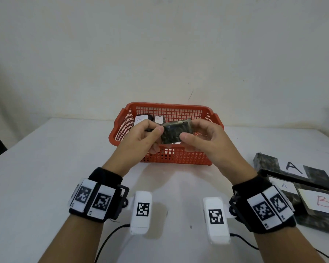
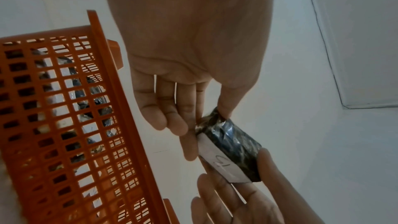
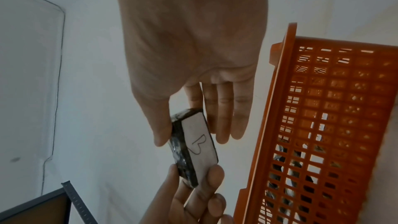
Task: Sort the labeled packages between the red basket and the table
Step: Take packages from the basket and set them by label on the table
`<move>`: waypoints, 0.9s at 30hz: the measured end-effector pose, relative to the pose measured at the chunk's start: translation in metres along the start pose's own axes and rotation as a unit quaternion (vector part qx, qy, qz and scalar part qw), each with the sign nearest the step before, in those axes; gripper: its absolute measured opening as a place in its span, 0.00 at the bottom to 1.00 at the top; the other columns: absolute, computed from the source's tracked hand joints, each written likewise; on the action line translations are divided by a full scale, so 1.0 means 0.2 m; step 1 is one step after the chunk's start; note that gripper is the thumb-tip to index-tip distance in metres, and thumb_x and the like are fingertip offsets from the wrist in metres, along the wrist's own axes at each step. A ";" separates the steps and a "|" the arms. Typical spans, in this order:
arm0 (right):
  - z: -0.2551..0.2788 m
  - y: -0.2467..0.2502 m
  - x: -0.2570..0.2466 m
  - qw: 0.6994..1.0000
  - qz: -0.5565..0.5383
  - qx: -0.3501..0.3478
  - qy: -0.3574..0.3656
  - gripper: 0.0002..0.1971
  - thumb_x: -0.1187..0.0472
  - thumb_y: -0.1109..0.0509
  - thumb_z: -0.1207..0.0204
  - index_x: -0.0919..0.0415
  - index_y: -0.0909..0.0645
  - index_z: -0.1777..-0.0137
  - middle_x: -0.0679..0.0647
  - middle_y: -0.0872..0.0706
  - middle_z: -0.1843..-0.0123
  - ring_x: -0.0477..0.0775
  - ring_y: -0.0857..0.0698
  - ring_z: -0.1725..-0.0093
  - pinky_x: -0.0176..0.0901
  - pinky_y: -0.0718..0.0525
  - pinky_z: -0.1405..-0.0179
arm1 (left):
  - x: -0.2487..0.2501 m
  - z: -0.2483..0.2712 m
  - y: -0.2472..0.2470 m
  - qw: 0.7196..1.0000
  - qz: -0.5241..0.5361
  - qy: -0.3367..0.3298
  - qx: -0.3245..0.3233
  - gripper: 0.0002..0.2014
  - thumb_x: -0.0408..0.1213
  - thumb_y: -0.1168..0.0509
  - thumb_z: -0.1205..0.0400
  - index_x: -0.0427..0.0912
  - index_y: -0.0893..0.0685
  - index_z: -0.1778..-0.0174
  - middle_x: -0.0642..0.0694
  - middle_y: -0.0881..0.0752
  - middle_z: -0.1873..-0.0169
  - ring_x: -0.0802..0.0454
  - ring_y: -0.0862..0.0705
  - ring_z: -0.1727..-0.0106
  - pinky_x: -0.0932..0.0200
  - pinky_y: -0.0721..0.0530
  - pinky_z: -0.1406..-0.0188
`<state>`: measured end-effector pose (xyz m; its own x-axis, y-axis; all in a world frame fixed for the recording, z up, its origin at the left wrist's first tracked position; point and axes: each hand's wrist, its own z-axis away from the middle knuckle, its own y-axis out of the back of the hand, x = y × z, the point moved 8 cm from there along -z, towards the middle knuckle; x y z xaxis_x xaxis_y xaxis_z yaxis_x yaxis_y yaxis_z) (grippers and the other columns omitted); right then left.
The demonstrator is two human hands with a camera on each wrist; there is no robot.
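Here the left hand [image 1: 141, 137] pinches the dark package [image 1: 176, 132] at its 9 o'clock end, thumb above and fingers beneath; the right hand [image 1: 207, 143] pinches the 3 o'clock end, so the package hangs between both grips above the red basket [image 1: 179, 158]. Its white label, a B in the right wrist view, faces down, hidden from the head view. Inside the basket, two labels show; other contents are hard to make out. On the worktop [image 1: 46, 158] at 4 o'clock lies a stack of packages [image 1: 311, 196], three labels visible, partly cut off.
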<state>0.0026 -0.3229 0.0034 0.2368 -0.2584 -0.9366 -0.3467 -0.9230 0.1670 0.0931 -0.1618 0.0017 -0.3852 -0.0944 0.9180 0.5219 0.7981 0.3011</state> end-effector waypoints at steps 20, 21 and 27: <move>-0.02 -0.01 0.04 0.989 -0.136 0.029 -0.050 0.21 0.68 0.22 0.24 0.61 0.25 0.35 0.56 0.05 0.56 0.53 0.05 0.61 0.42 0.08 0.58 | 0.03 0.01 -0.06 0.994 0.016 -0.056 -0.093 0.26 0.31 0.20 0.26 0.50 0.23 0.36 0.53 0.15 0.59 0.52 0.17 0.59 0.59 0.13 0.54; -0.02 -0.01 0.05 0.986 -0.154 0.023 -0.057 0.23 0.66 0.19 0.26 0.59 0.26 0.37 0.56 0.05 0.57 0.53 0.06 0.63 0.43 0.09 0.59 | 0.03 0.01 -0.06 0.994 0.013 -0.064 -0.085 0.27 0.31 0.21 0.25 0.52 0.23 0.34 0.52 0.17 0.57 0.53 0.18 0.59 0.59 0.13 0.53; 0.01 -0.04 0.08 0.988 -0.114 -0.009 -0.100 0.25 0.55 0.19 0.26 0.63 0.21 0.33 0.58 0.05 0.44 0.59 0.06 0.51 0.47 0.08 0.55 | 0.09 0.02 -0.02 0.990 -0.040 -0.135 -0.012 0.18 0.35 0.24 0.22 0.50 0.17 0.38 0.52 0.14 0.43 0.59 0.14 0.46 0.60 0.12 0.50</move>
<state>0.0081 -0.3196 -0.0134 0.1221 0.0167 -0.9924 -0.2878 -0.9563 -0.0515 0.0808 -0.1650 0.0161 -0.6131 0.0089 0.7900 0.4991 0.7795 0.3786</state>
